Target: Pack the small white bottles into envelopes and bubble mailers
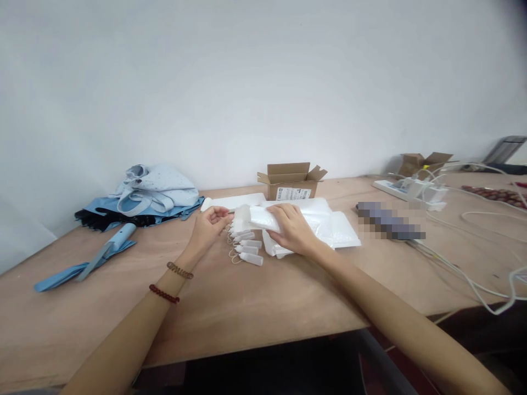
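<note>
Left hand [209, 222] pinches and right hand [293, 229] clasps a crinkled translucent white bag [260, 217] beside small bottles [249, 248].

Head-worn view, forward and down (close), table [247, 307]

Plywood table [247, 307] | left: blue fabric heap [152, 195], blue sleeve [86, 263] | centre: open cardboard box [291, 181], white plastic bags [333, 225], small white bottles [249, 248] in a row | right: power strip [405, 189], white cables [473, 277], second box [424, 162]

A small packing workroom: a bare plywood worktop [247, 307] against a blank wall, with open cardboard boxes [291, 181], stacked plastic bags [329, 222] and a power strip [401, 189].
</note>
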Demonstrator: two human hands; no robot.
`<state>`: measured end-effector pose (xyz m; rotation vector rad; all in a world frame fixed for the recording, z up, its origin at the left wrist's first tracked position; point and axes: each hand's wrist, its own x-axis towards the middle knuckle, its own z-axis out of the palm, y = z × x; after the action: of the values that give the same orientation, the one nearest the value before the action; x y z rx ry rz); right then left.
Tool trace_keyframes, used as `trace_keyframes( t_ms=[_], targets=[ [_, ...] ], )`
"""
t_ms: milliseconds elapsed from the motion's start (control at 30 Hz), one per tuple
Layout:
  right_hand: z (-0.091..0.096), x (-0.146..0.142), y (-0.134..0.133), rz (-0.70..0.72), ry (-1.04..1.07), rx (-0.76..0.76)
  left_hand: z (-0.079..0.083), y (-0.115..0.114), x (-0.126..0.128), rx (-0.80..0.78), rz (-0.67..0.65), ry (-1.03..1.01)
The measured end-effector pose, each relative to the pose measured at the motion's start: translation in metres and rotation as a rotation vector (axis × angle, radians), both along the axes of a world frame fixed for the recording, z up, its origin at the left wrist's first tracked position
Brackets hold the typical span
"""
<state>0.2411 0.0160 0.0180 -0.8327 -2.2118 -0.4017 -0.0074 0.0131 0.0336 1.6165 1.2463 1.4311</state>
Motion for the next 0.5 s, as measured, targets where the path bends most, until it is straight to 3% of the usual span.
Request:
trace_keyframes(
  t_ms=[167, 333, 500],
  targets=[
    [0.001, -0.002, -0.004, 0.067, -0.085, 0.069, -0.010, -0.001, 0.008, -0.212, -0.261, 0.017],
    [0.002, -0.006, -0.009, 0.127, -0.106, 0.042, -0.025, -0.001, 0.016, -0.289, -0.230, 0.028],
    [0.003, -0.006, -0.010, 0.135, -0.090, 0.058, -0.014, -0.009, 0.019, -0.355, -0.316, -0.147]
  ],
)
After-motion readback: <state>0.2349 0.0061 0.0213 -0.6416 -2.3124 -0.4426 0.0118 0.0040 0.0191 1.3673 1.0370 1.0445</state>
